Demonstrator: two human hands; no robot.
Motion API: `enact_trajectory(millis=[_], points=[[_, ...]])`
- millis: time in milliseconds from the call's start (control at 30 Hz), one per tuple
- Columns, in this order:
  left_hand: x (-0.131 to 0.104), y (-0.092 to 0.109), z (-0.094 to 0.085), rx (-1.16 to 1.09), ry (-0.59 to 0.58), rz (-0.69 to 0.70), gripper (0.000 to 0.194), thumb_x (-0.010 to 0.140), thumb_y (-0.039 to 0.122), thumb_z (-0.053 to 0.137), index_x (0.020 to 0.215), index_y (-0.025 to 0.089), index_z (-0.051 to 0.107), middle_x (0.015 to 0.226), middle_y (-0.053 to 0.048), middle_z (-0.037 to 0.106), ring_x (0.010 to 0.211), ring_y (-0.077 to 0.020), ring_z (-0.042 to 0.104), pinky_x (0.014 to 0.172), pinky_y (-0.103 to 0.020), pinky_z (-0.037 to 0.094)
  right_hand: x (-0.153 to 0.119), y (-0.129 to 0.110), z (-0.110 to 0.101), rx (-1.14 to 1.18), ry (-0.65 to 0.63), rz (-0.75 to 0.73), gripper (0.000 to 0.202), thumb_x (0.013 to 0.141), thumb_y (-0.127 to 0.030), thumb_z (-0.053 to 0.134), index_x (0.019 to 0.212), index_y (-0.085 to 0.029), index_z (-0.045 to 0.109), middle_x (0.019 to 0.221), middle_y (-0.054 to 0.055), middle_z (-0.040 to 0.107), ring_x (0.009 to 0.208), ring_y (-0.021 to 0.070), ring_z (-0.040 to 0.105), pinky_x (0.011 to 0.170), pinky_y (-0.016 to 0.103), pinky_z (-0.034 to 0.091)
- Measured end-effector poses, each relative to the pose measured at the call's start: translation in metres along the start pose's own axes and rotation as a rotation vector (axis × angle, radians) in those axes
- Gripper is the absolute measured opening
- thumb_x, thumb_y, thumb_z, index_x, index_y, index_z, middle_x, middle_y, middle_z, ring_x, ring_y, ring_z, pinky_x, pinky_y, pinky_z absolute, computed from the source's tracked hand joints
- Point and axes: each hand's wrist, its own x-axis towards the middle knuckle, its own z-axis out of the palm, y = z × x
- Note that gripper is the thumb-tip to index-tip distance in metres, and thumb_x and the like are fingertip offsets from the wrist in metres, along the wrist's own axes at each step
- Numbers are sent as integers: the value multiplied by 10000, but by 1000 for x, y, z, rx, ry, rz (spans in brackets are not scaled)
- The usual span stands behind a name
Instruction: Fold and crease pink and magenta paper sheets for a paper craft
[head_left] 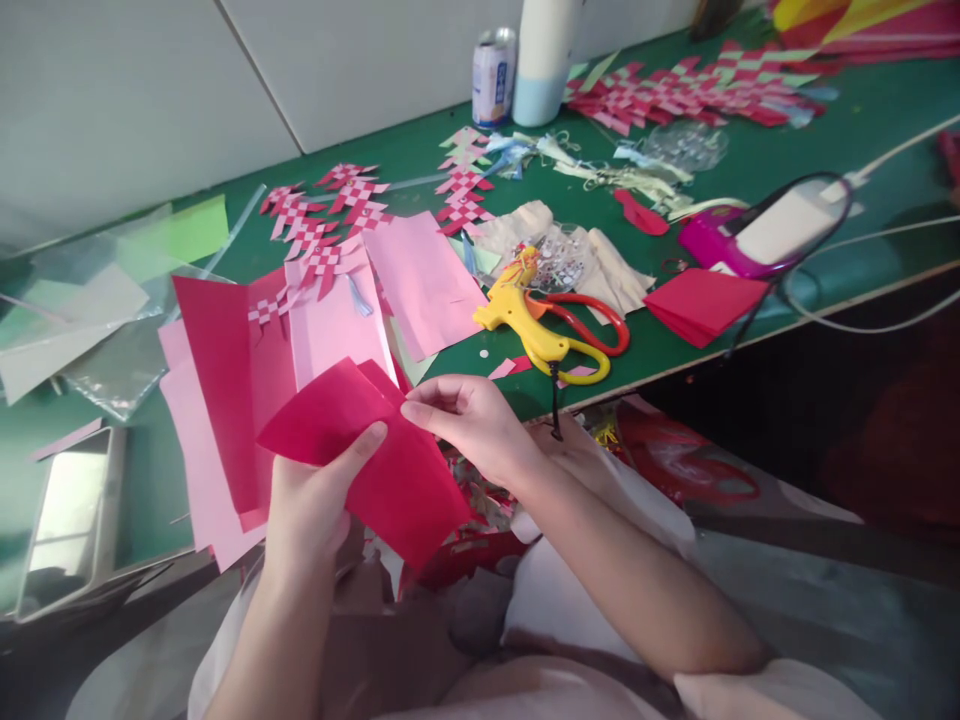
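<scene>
A folded sheet of red paper [409, 485] is held above the table's front edge. My left hand [315, 500] grips it from below, thumb lying across its face. At the sheet's upper right edge, my right hand [469, 420] pinches the paper between thumb and fingers. Behind it lie a larger red sheet [217, 390] and pink sheets [424, 285]. To the right of these sit a yellow glue gun [525, 325] and scissors with orange and yellow handles [589, 375]. Woven pink-and-white paper strips [352, 200] rest farther back.
A phone [71, 520] lies at the left edge, near clear plastic bags [112, 350]. A can [493, 80] and a bottle [544, 60] stand by the wall. On the right are a white power adapter [791, 225] with cables, more red paper [705, 300] and tassels [622, 180].
</scene>
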Motion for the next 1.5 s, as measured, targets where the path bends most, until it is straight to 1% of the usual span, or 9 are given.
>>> enact_trajectory(millis=[100,200,333,433,667,900,1067,1233,1500], points=[[2,-5,-4,6,9,-6,463,563,258,854,991,180,695,893,-55,730,768,-224,697,660,-305,578,0,0,2,33,-13,32,289,619,-384,794,745,-155,672,673,-16,624,629,94,537,617,239,441],[2,-5,-4,15,-21,-35,422,572,276,848,953,169,700,868,-62,727,730,-231,696,614,-307,573,0,0,2,70,-5,61,310,583,-387,815,737,-157,674,677,-14,632,627,94,534,611,236,441],[-1,-1,1,-7,-57,-40,511,521,256,869,993,173,692,847,-54,726,717,-229,692,611,-312,571,-1,0,2,77,-12,64,285,586,-364,820,736,-164,682,687,-12,641,641,97,543,627,240,447],[-3,2,4,-34,-25,-40,560,510,238,872,1033,182,679,867,-50,726,741,-230,690,629,-321,575,-1,0,1,71,-24,52,274,603,-363,812,744,-168,680,692,-13,642,646,99,546,631,242,451],[-4,-1,4,-70,-34,-54,524,558,227,859,1046,173,676,880,-61,718,778,-226,692,654,-311,582,-1,2,4,142,-20,20,246,623,-343,804,743,-176,668,700,-33,618,667,83,532,682,238,443],[-5,-2,6,-93,22,-53,498,549,229,862,1012,190,683,860,-27,703,784,-213,679,716,-332,568,0,5,7,228,8,40,268,605,-349,815,768,-194,670,742,-34,625,705,90,546,716,246,450],[-6,1,7,-73,24,-52,495,545,219,861,1005,204,678,887,-27,703,807,-225,676,710,-346,569,-1,1,2,170,-11,36,278,594,-360,819,766,-188,684,746,-16,648,697,101,554,681,249,452],[-5,-2,5,-59,2,-10,479,579,229,845,1025,200,672,942,-49,708,833,-231,682,743,-356,573,-2,-7,-3,1,-44,30,253,614,-355,805,739,-168,689,643,-28,603,599,88,494,589,241,407],[-4,-4,4,-71,-6,26,459,603,192,833,1034,203,675,957,-55,710,871,-243,685,721,-335,585,-1,-1,0,-1,-6,-27,258,639,-377,786,741,-170,671,726,-9,634,689,109,537,689,262,444]])
